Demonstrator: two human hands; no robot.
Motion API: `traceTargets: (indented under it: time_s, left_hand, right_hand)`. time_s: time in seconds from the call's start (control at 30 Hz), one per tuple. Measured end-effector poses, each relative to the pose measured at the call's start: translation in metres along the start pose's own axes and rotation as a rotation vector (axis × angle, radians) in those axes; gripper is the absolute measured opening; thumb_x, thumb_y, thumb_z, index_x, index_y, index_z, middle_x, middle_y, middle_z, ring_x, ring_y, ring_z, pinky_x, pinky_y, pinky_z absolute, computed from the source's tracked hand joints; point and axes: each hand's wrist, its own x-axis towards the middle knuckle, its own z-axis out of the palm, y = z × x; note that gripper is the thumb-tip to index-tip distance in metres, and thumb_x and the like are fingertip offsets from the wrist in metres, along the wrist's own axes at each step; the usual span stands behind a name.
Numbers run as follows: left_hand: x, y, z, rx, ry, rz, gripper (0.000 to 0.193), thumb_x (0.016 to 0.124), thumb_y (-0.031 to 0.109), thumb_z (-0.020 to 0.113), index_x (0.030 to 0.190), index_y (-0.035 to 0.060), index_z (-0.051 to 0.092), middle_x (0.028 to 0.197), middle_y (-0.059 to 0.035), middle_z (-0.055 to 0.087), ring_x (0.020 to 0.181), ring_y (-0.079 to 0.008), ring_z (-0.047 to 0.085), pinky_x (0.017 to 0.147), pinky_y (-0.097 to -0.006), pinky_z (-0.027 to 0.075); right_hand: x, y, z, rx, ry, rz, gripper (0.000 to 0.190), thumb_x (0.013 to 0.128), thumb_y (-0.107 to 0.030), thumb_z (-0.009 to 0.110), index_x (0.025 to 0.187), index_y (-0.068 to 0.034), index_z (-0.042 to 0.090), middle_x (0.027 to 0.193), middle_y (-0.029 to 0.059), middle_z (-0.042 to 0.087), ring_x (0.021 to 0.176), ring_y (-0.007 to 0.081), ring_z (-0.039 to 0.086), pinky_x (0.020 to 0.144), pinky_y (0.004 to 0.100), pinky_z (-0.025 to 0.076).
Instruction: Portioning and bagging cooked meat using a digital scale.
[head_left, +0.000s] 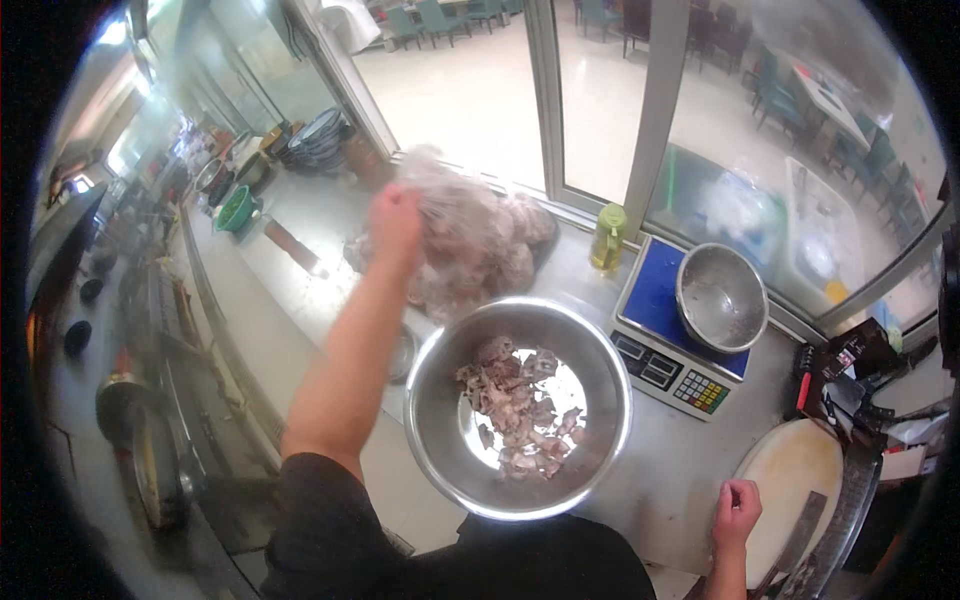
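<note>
My left hand (395, 219), blurred by motion, is closed on a clear plastic bag (442, 184). The bag is raised over a heap of plastic-bagged food (517, 262) on the steel counter; what fills the bags is too blurred to name. Directly before me stands a large stainless steel bowl (435, 442) with cooked-looking meat pieces (517, 412) spread over its bottom. Off to the right, my right hand (737, 514) is curled into a loose fist beside a round chopping board (787, 465). I see nothing held in it. A cleaver (804, 529) lies on that board.
A digital scale (637, 300) carries a smaller metal bowl (721, 300). Close by the window stands a green-lidded jug (608, 240). Stacked plates (319, 139) and a green basket (235, 208) occupy the counter's far left. Woks (154, 465) line the stove side.
</note>
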Motion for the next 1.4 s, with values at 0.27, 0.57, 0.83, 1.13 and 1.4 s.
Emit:
traceTargets:
  time_s: [0.27,0.57,0.83,1.13,1.4]
  left_hand:
    - [0.156,-0.236,-0.051,0.695,-0.011,0.036,0.029,0.087,0.022,0.057,0.102,-0.0018,0.064,0.092,-0.0092,0.064,0.084,-0.0199,0.056,0.072,-0.0329,0.046]
    - [0.066,-0.231,-0.042,0.493,-0.605,-0.24,0.037,0.087,0.027,0.056,0.109,-0.0017,0.062,0.105,-0.0209,0.062,0.099,-0.0303,0.058,0.088,-0.0395,0.044]
    - [-0.074,-0.163,-0.079,0.499,-0.456,0.028,0.048,0.088,0.025,0.057,0.126,-0.0032,0.05,0.133,-0.0216,0.048,0.125,-0.034,0.043,0.105,-0.0404,0.032]
    - [-0.232,-0.115,-0.117,0.524,-0.26,-0.007,0.04,0.079,0.009,0.06,0.116,-0.0042,0.051,0.14,-0.0239,0.038,0.13,-0.0387,0.034,0.11,-0.0443,0.025]
    - [-0.253,-0.088,-0.102,0.604,-0.291,0.071,0.042,0.078,0.008,0.065,0.117,-0.0006,0.052,0.14,-0.0238,0.036,0.131,-0.0383,0.033,0.109,-0.0456,0.025]
  right_hand:
    - [-0.023,-0.06,0.02,-0.069,-0.115,0.148,0.008,0.081,-0.008,0.061,0.077,-0.002,0.058,0.069,0.0084,0.052,0.06,0.0185,0.05,0.055,0.0292,0.04]
    - [0.027,-0.134,0.033,-0.13,-0.427,0.337,0.02,0.086,-0.02,0.061,0.096,-0.003,0.065,0.09,0.0163,0.065,0.083,0.0292,0.062,0.074,0.038,0.049]
    - [0.074,-0.113,0.061,0.034,-0.308,-0.048,0.021,0.079,-0.016,0.069,0.095,-0.005,0.062,0.09,0.0113,0.06,0.072,0.0239,0.058,0.062,0.0337,0.047]
    - [0.378,-0.168,-0.074,-0.379,0.59,-0.613,0.042,0.073,-0.024,0.071,0.103,-0.006,0.049,0.101,0.0157,0.051,0.096,0.0336,0.053,0.08,0.0421,0.048]
    - [0.467,-0.204,-0.132,-0.858,0.675,-0.881,0.023,0.08,-0.016,0.064,0.098,-0.008,0.054,0.095,0.011,0.057,0.092,0.031,0.057,0.075,0.04,0.05]
